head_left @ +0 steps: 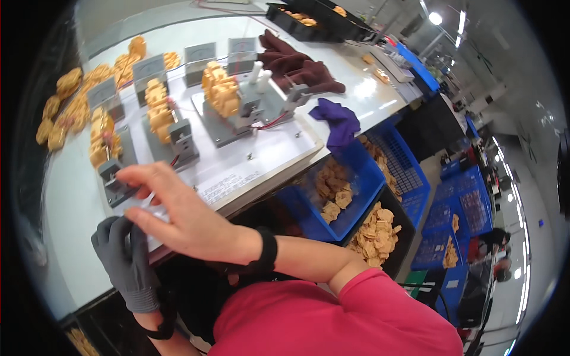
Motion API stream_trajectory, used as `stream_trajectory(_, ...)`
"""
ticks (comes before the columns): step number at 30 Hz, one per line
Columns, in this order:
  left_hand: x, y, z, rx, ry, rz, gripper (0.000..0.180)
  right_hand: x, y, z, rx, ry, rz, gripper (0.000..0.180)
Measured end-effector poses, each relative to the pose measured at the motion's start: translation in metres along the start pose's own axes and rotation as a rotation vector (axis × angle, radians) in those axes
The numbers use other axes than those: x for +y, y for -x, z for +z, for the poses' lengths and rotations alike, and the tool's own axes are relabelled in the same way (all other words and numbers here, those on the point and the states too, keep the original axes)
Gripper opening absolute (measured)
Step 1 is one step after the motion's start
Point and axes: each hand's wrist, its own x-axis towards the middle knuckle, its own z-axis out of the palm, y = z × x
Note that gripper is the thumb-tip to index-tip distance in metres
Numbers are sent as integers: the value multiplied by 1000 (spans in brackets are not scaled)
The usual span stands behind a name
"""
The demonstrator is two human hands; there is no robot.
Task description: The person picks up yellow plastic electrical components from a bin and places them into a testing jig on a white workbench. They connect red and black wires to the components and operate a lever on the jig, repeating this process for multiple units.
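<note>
My right hand [187, 216] is bare and reaches across to the left-most grey metal fixture [119, 187]. Its index fingertip is at the fixture's upright bracket, the thumb held apart below; nothing shows between them. On that fixture sits a tan, ridged moulded part [104, 139]. Beside the table's near edge, my left hand [124, 258] wears a grey glove, fingers extended and no object visible in it. Two more fixtures to the right bear similar tan parts, one in the middle [157, 110] and one farther right [221, 89].
Tan parts lie piled [77, 110] along the table's far left. A brown cloth [291, 62] and a purple cloth [337, 121] lie to the right. Below the table's right side stand a blue bin [371, 193] and a black bin [407, 237] of tan pieces. A black tray [329, 29] stands farther back.
</note>
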Motion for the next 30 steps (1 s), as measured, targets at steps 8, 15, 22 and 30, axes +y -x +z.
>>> stream_trajectory(8,-1,-2,4,-51,7,-17,25,1,-2,4,31,-93,52,46)
stream_trajectory(15,4,-4,3,-49,56,-78,23,6,-4,9,19,-76,-8,44)
stream_trajectory(22,5,-6,3,-60,58,-92,24,5,-2,7,20,-86,2,44)
stream_trajectory(30,4,-6,3,-59,38,-86,25,6,-2,7,31,-106,-14,44)
